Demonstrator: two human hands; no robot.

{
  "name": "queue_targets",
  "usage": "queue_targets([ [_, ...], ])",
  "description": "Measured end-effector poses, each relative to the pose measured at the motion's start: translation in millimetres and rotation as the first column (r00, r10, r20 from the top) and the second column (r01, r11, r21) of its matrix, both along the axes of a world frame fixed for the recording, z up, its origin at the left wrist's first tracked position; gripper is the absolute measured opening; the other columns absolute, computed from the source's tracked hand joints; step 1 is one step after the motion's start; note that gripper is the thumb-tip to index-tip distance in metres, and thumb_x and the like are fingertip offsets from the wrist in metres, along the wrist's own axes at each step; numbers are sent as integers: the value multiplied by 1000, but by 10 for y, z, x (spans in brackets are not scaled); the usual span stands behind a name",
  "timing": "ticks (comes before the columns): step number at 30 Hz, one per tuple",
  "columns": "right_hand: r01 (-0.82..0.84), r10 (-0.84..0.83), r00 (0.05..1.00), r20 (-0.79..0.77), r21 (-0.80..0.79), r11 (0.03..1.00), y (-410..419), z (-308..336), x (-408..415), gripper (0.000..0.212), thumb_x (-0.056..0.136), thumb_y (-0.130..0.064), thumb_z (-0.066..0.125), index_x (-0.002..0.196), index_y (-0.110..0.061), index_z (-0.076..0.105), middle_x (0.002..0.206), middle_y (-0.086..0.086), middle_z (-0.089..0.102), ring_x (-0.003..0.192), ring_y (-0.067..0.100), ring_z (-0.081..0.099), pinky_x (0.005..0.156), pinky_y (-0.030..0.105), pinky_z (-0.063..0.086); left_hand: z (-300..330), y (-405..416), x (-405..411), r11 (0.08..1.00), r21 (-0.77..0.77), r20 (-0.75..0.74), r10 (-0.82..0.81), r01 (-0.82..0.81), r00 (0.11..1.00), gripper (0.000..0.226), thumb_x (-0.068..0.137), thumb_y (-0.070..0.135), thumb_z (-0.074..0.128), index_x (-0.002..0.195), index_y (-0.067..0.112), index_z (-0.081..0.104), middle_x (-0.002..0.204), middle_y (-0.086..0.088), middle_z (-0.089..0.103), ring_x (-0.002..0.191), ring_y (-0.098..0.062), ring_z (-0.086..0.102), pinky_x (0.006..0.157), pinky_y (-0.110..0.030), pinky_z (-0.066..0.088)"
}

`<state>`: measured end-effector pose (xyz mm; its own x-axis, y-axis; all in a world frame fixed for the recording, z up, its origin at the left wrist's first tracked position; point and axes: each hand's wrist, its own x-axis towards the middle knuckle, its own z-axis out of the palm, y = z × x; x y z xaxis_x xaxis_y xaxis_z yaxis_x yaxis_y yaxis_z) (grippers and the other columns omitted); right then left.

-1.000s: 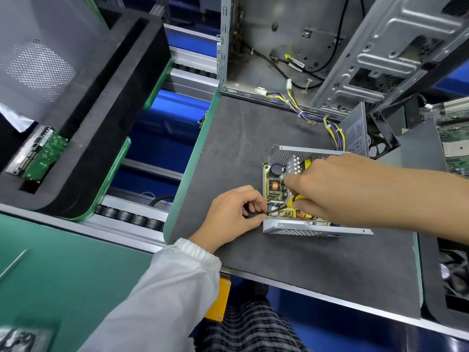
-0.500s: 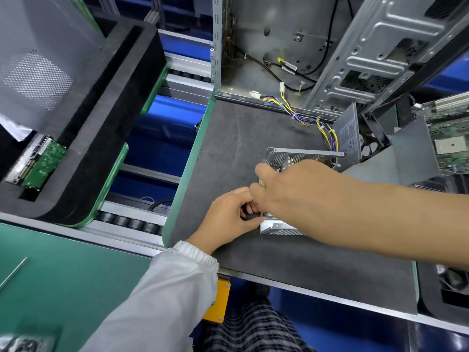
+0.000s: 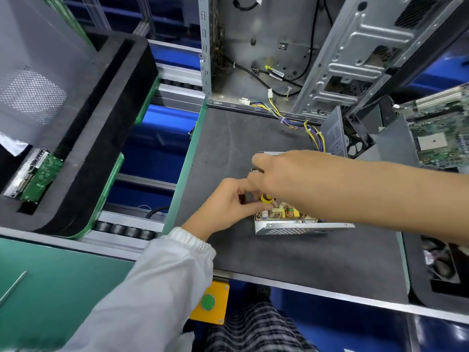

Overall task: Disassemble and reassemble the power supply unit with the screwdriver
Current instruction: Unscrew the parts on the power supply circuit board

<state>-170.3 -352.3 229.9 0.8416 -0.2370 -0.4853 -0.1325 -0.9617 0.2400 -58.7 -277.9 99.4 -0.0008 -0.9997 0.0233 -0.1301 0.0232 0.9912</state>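
The power supply unit (image 3: 291,226), an open perforated metal case with its circuit board exposed, lies on the dark grey mat (image 3: 279,255). My left hand (image 3: 223,207) is at the unit's left edge with its fingers curled and its thumb lying along the near-left corner. My right hand (image 3: 286,179) reaches over the board from the right and covers most of it. Just under its fingers shows the yellow end of the screwdriver (image 3: 267,198), close to my left thumb. The screwdriver's shaft and tip are hidden.
An empty computer case (image 3: 253,59) stands open at the back, its wire bundle (image 3: 312,133) trailing toward the unit. A grey cover (image 3: 335,135) and a fan (image 3: 355,146) lean behind it, with a motherboard (image 3: 439,138) at right. A foam tray holding a hard drive (image 3: 35,174) is at left.
My right hand moved left across the board toward my left hand, hiding more of the unit. The left hand stayed at the unit's left edge. The view tilted slightly.
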Motion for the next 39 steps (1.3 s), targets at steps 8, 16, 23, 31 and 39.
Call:
queue_targets([
  [8,54,-52,992,114,-17,998,-20,93,-77,30,93,-26,52,103,-19,24,93,5,42,57,16,45,42,28,15,143,-19,58,995,-41,-30,-94,93,995,42,85,8,73,92,50,69,74,28,62,62,4,44,60,-9,34],
  [16,70,-62,993,97,-87,994,39,62,-44,3,96,-16,42,98,-16,42,85,1,53,88,29,63,46,28,20,159,-31,-80,996,-19,-121,-91,89,988,41,79,-1,76,100,32,65,94,22,72,94,6,64,84,-9,45],
  [23,25,-25,996,87,2,1000,-26,118,-126,32,91,-10,48,122,-18,42,95,3,36,59,18,48,42,27,15,208,-52,58,988,-5,-125,-152,153,980,46,85,0,70,96,44,69,102,21,69,103,7,60,90,-8,40],
  [31,1,-2,997,77,8,1000,-46,151,-135,28,90,-15,51,116,-20,40,94,2,34,66,21,50,43,29,17,138,-74,-4,994,24,-219,-100,108,970,36,81,-11,70,101,19,65,96,12,75,98,-1,67,84,-14,49],
  [39,-29,52,992,117,-194,981,43,88,-131,20,97,-22,43,79,-18,51,82,2,60,78,27,63,44,23,15,108,-21,-61,998,17,-189,-61,65,980,39,77,-5,76,97,28,71,93,7,76,93,-6,70,83,-17,51],
])
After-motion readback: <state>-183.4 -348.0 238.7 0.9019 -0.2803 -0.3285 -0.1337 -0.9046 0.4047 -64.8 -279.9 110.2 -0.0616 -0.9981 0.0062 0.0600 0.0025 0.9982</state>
